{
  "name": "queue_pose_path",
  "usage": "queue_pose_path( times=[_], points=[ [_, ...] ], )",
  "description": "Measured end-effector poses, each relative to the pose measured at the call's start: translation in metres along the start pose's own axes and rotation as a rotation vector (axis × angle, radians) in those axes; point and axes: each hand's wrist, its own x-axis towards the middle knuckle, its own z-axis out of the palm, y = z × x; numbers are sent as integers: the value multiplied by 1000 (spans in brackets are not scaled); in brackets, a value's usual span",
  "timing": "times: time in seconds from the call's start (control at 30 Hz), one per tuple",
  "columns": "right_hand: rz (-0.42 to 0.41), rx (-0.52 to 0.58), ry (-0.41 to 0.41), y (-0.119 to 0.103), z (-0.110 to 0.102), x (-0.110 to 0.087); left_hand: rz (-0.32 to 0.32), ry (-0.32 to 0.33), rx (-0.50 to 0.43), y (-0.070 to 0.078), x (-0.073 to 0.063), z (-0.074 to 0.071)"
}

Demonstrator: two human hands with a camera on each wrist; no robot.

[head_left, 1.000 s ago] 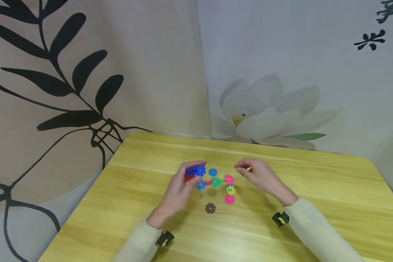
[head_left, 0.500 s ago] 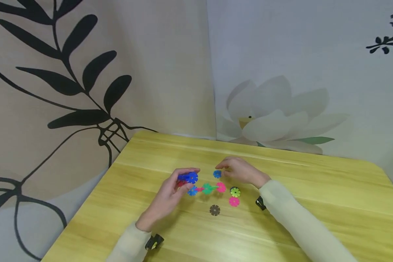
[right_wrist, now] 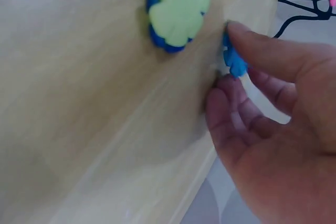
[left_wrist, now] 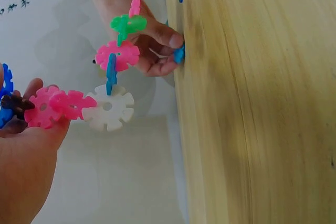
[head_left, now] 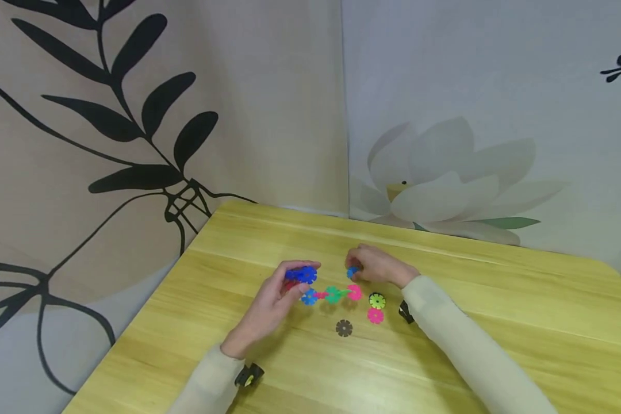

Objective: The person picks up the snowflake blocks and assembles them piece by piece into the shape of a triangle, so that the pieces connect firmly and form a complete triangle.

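Note:
My left hand [head_left: 270, 303] holds a chain of interlocked flower-shaped plastic discs above the table. Dark blue discs [head_left: 304, 275] stand at its near end between thumb and fingers. From there the chain runs right; the left wrist view shows pink pieces, a white disc [left_wrist: 108, 108], a thin blue one [left_wrist: 111, 74], a pink one [left_wrist: 122, 56] and a green one [left_wrist: 127, 25]. Over the table at the back, my right hand [head_left: 376, 267] pinches a light blue disc [right_wrist: 235, 61] between thumb and fingertips. That disc stands on edge, close to the tabletop.
A yellow-green disc [head_left: 377, 301] lies on top of a dark blue one [right_wrist: 159, 39] on the wooden table [head_left: 445, 345]. Beside it lies a pink disc [head_left: 375, 316], and nearer me a brown disc [head_left: 344, 328]. A printed wall covering [head_left: 279, 115] rises behind the table.
My right hand has come left from beyond the loose discs to the light blue disc, and its fingers have closed on it. The left hand keeps holding the chain. The head view has shifted slightly.

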Motion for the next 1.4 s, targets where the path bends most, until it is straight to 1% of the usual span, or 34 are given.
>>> queue_pose_path(
  times=[0.07,0.13,0.27,0.4,0.63,0.8,0.97,1.1,1.23,1.4],
  points=[
    [20,-3,19,0,0,-5,1,0,-5,0,1,3],
    [51,18,58,-1,-2,-13,-4,1,-6,-1,3,5],
    [83,105,180,-8,-8,-28,-22,17,-17,1,8,9],
    [79,197,276,-18,-14,-43,-40,24,-43,1,10,13],
    [97,283,386,-23,-22,-76,-33,16,-61,1,17,24],
    [126,340,467,-25,-23,-99,-36,-12,-59,2,23,37],
    [134,377,519,-30,-20,-118,-51,-50,-40,4,29,51],
    [164,414,530,-37,-17,-130,-59,-78,-41,7,33,59],
    [191,445,547,-45,-15,-141,-63,-94,-43,9,35,65],
    [193,458,588,-54,-12,-150,-48,-107,-55,9,37,69]
  ],
)
